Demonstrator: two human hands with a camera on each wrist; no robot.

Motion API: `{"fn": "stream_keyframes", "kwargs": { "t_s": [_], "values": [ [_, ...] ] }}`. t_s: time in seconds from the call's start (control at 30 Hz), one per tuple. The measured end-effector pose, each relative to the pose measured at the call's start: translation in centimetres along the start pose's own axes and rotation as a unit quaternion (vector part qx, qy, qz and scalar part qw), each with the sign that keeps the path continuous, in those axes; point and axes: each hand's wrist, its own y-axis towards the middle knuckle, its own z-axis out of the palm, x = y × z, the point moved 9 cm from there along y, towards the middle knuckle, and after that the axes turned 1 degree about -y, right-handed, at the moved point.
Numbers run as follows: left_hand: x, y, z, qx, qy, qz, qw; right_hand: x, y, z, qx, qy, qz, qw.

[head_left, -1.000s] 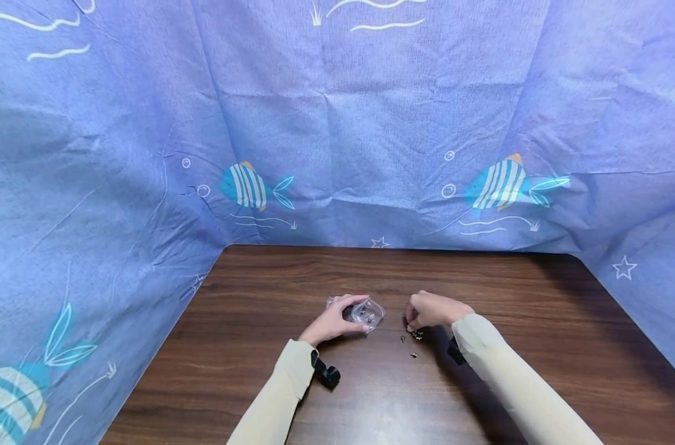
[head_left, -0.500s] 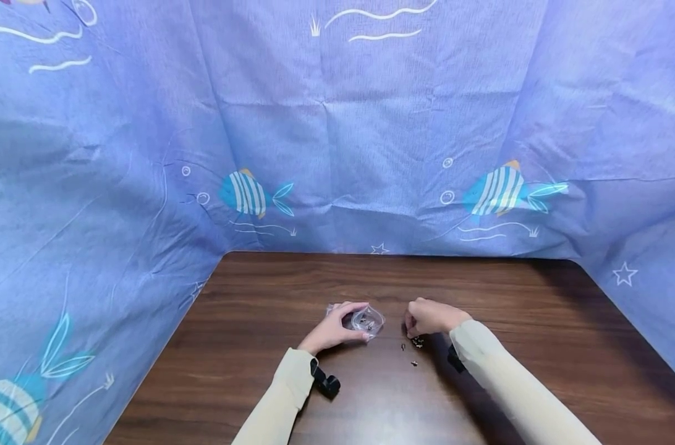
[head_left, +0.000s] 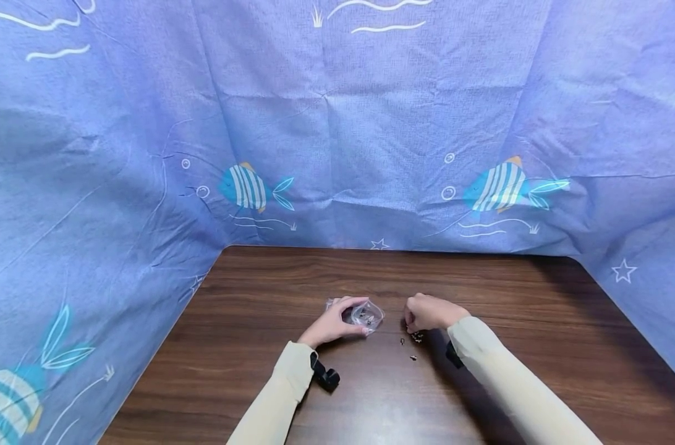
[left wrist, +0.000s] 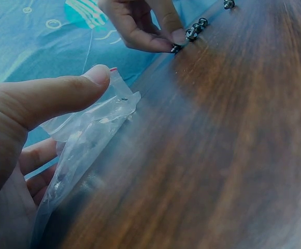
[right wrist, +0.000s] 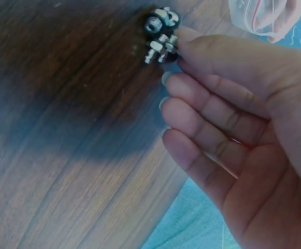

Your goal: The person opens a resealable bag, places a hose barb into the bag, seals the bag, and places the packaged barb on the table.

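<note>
My left hand (head_left: 333, 321) holds a clear zip bag (head_left: 369, 316) with its mouth spread, thumb on the near side and fingers on the far side. A few small metal pieces show inside the bag. To the right, my right hand (head_left: 433, 311) reaches down to a small pile of metal fittings (right wrist: 161, 36) on the table. In the left wrist view its thumb and forefinger pinch a small dark fitting (left wrist: 176, 49) at the pile's edge. The other fingers (right wrist: 184, 111) are loosely bent. Part of the pile is hidden by the right hand in the head view.
Two loose fittings lie in front of the pile, one nearer fitting (head_left: 413, 358) and one left-hand fitting (head_left: 402, 341). The brown wooden table (head_left: 271, 278) meets a blue fish-printed cloth (head_left: 371, 154) at its back and sides.
The head view dips and returns slightly. My left hand keeps the bag in the same place, while my right fingers shift only a little at the pile.
</note>
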Motion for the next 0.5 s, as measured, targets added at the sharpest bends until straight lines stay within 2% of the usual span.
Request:
{"fn": "stream_keyframes", "kwargs": {
  "t_s": [0.5],
  "values": [
    [-0.04,-0.2,0.06,-0.001,-0.009,0.008,0.9999,0.24,-0.12,-0.04,0.002,-0.01,0.003,0.9999]
  ]
}}
